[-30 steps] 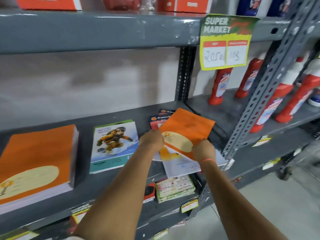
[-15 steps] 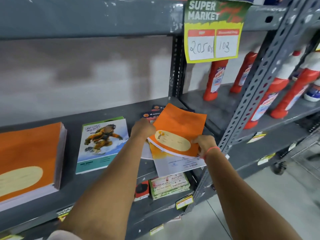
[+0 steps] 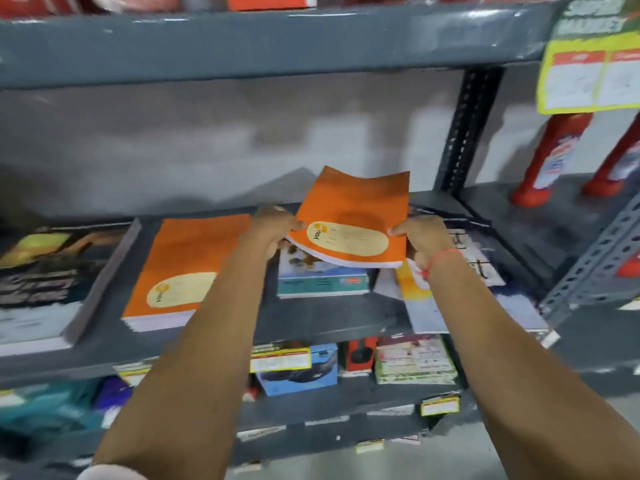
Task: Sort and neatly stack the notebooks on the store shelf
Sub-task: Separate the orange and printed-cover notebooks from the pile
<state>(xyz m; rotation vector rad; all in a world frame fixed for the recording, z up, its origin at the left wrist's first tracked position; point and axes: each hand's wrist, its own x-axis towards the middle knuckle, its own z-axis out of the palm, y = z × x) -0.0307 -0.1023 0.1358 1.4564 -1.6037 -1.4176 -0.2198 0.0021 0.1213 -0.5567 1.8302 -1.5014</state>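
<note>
Both hands hold a thin orange notebook [image 3: 353, 220] with a cream oval label, lifted and tilted above the grey shelf [image 3: 329, 320]. My left hand [image 3: 273, 226] grips its left edge and my right hand [image 3: 424, 242] its right edge. Beneath it lies a notebook with a teal band [image 3: 322, 282]. A stack of orange notebooks [image 3: 183, 268] rests to the left, and a dark-covered stack [image 3: 45, 278] sits further left. Loose notebooks with white and yellow covers [image 3: 436, 306] lie askew under my right wrist.
Red bottles [image 3: 550, 157] stand on the neighbouring shelf at the right behind a perforated upright [image 3: 464, 129]. A yellow price sign [image 3: 588, 64] hangs from the upper shelf. Boxed goods [image 3: 412, 362] fill the lower shelf.
The orange notebook has been lifted off the loose pile and carried left over the teal-banded notebook. My view swung left, bringing the orange stack and dark stack into view.
</note>
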